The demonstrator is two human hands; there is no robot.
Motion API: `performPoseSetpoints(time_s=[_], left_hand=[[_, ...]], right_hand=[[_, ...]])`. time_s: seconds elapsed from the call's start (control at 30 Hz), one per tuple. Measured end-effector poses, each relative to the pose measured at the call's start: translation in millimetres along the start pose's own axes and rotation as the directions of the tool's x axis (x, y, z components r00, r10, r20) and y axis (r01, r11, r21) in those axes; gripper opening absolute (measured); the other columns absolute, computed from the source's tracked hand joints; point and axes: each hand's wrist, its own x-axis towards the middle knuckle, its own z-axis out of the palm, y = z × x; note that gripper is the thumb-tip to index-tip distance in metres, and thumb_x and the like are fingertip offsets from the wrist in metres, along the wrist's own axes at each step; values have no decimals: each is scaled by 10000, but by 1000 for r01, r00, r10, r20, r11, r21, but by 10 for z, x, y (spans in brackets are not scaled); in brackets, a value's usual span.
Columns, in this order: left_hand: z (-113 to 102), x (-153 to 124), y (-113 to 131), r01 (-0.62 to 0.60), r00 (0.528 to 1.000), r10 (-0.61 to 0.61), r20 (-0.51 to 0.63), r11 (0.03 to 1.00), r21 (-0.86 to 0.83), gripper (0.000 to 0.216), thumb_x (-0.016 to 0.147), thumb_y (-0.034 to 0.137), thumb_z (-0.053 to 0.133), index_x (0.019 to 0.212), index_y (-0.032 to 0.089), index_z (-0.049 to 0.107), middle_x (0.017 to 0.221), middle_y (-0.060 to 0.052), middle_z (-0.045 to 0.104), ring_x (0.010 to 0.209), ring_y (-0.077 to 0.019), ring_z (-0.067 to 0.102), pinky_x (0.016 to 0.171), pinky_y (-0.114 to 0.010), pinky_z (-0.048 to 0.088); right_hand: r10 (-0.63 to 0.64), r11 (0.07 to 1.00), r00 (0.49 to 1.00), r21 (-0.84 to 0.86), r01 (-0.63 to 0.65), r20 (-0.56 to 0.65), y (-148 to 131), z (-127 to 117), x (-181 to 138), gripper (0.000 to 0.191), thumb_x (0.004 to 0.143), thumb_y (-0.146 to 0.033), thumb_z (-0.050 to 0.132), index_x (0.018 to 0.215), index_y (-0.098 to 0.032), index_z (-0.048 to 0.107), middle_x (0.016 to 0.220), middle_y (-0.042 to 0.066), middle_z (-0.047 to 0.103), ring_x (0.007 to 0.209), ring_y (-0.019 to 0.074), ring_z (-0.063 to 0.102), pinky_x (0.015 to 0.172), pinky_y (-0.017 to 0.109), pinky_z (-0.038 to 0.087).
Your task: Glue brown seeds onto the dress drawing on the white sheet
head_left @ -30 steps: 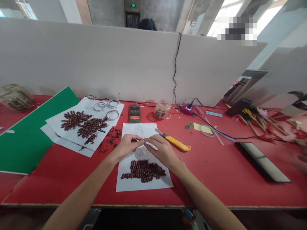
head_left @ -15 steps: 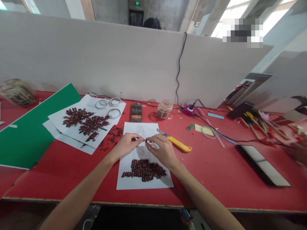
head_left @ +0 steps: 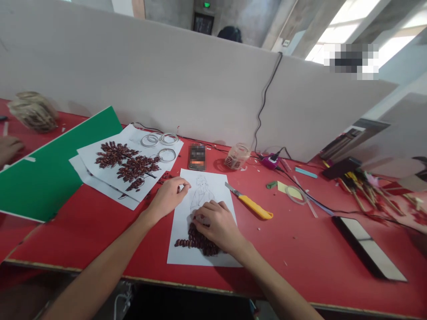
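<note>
My right hand presses curled fingers onto the seeds glued low on the drawing sheet at frame centre, my left hand lightly curled, empty, pinning its edge; a slip could smear rows.

No text, label, brand or number could be read. A green lit sign hung above the dark doorway beyond the partition, too small to make out. The face of the phone on the table was blurred.
</note>
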Motion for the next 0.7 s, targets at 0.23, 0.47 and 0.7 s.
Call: performPoseSetpoints(time_s=[0.23, 0.47, 0.7], left_hand=[[-14, 8, -8, 3, 1000, -3, 8, 1000, 13, 191, 948, 254, 576, 903, 192, 750, 901, -60, 754, 671, -187, 603, 710, -308, 444], [-7, -16, -8, -17, 994, 12, 108, 999, 45, 221, 982, 271, 529, 983, 200, 739, 1048, -86, 756, 965, -245, 683, 914, -353, 494], [102, -140, -85, -125, 956, 64, 285, 971, 203, 454, 1020, 304, 479, 1447, 162, 541, 1593, -148, 466, 1513, -273, 372, 1239, -440, 290]], right_hand=[[-32, 999, 1000, 34, 32, 1, 13, -58, -6, 41, 952, -220, 684, 923, -226, 713, 859, 14, 693, 874, 215, 616, 786, 359, 336], [-253, 965, 966, 81, 248, 55, 121, -151, 0, 278, 981, -88, 572, 1169, -240, 709, 1089, 52, 714, 992, 221, 629, 854, 370, 403], [-447, 895, 884, 72, 441, 139, 214, -229, 248, 113, 982, -147, 654, 1019, -217, 734, 1068, 39, 735, 951, 200, 633, 876, 360, 424]])
